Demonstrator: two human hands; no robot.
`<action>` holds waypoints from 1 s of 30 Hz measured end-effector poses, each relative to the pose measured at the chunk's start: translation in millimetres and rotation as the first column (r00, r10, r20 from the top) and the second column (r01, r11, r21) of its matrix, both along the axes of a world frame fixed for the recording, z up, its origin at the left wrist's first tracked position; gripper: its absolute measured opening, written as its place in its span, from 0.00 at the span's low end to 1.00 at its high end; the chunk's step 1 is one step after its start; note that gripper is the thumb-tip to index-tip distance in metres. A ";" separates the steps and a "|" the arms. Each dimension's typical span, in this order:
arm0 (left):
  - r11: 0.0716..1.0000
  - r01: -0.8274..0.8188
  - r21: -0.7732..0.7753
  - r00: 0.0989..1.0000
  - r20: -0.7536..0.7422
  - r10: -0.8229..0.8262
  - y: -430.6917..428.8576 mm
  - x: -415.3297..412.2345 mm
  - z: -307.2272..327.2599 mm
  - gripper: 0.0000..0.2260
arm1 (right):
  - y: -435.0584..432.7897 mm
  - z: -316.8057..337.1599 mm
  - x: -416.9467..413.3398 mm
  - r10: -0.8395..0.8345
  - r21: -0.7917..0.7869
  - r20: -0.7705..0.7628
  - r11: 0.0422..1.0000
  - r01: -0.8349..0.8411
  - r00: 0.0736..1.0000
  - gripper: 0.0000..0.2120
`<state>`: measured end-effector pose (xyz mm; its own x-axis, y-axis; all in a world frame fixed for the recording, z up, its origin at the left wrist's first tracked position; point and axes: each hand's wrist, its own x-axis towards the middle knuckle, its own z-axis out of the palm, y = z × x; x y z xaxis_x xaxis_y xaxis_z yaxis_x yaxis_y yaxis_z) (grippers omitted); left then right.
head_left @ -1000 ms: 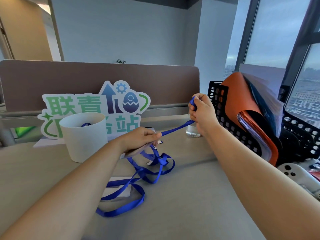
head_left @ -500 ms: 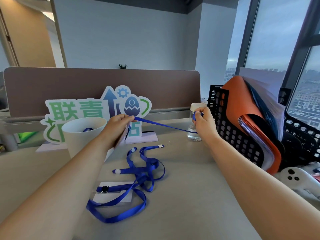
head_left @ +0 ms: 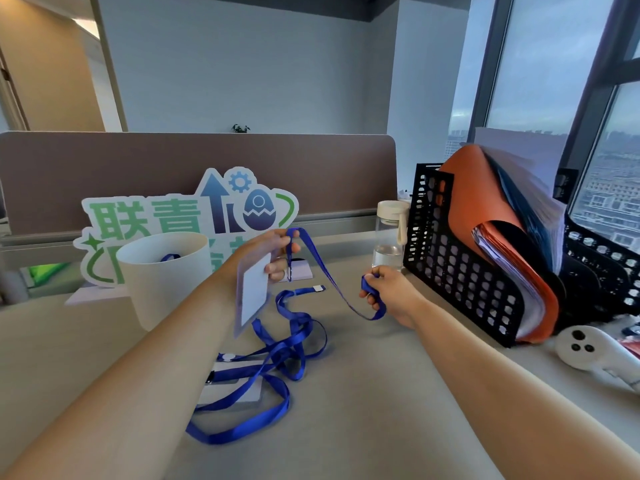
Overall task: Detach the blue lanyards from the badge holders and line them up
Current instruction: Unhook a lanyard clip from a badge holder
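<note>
Fingers of the left hand point(head_left: 261, 251) are pinching a badge holder point(head_left: 254, 289) above the table point(head_left: 381, 427), while the right hand point(head_left: 391, 296) is curling round the blue lanyard point(head_left: 323, 267) draped between both. Steadying the holder and drawing the strap gently is looking wisest, avoiding the tangled lanyard pile point(head_left: 294, 341).

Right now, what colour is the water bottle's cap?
Cream-white cap, seen best in the head view.
</note>
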<state>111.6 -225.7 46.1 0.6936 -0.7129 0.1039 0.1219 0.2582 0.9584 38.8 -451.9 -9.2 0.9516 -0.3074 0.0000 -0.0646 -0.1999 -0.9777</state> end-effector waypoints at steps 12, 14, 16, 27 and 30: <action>0.957 0.270 -0.104 0.951 -0.128 -0.282 -6.0 33.7 -49.8 0.20 | 31.7 9.8 -16.1 0.245 -0.211 0.100 0.952 -0.221 0.964 0.03; 0.910 0.350 -0.224 0.933 -0.002 -0.360 7.6 37.7 -54.3 0.20 | 39.7 8.2 -18.8 0.329 -0.195 0.074 0.930 -0.310 0.941 0.10; 0.920 0.264 -0.291 0.928 -0.182 -0.324 9.4 55.2 -68.8 0.20 | 45.1 5.8 -19.0 0.366 -0.219 0.069 0.913 -0.344 0.928 0.16; 0.810 0.507 -0.294 0.833 -0.073 -0.548 -4.6 38.3 -71.5 0.23 | 70.1 4.5 -5.8 0.329 -0.197 0.141 0.934 -0.299 0.934 0.11; 0.847 0.441 -0.297 0.890 0.025 -0.455 5.0 49.9 -71.2 0.19 | 77.0 2.1 -3.1 0.354 -0.173 0.156 0.929 -0.327 0.922 0.13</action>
<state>161.4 -220.7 -25.1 0.3148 -0.8906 0.3283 0.3321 0.4273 0.8409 35.6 -374.9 -7.1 0.9780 0.0513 0.2022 0.2079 -0.3149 -0.9261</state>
